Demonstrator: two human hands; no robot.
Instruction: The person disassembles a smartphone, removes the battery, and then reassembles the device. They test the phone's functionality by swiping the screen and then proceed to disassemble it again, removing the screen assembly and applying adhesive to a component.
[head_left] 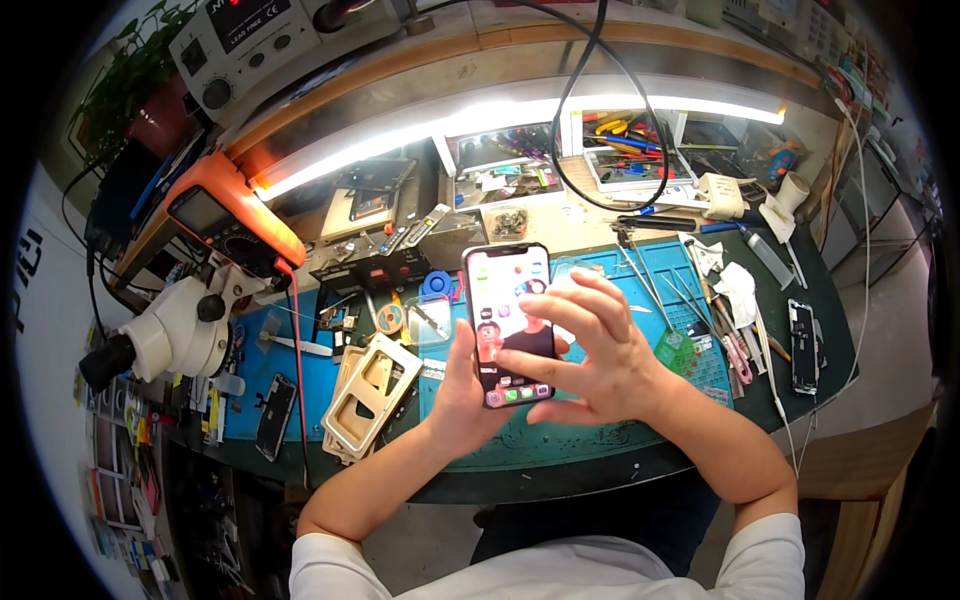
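My left hand (463, 405) grips a smartphone (500, 300) by its edges, thumb along the left side. The phone is held upright over the work mat, its screen lit with app icons over a picture. In front of its right half is my right hand (605, 355), fingers spread and holding nothing. One fingertip of it lies at the lower left of the screen; I cannot tell whether it touches the glass. Below and left of the phone lies a beige phone-shaped holder tray (345, 425) on the blue-green mat (520, 452).
A white microscope (180, 335) and an orange multimeter (240, 215) stand at left. Opened phone parts (275, 415) lie on the mat, another phone part (803, 345) at far right. Tweezers (640, 270), a green circuit board (678, 350) and a looped black cable (562, 110) are near my right hand.
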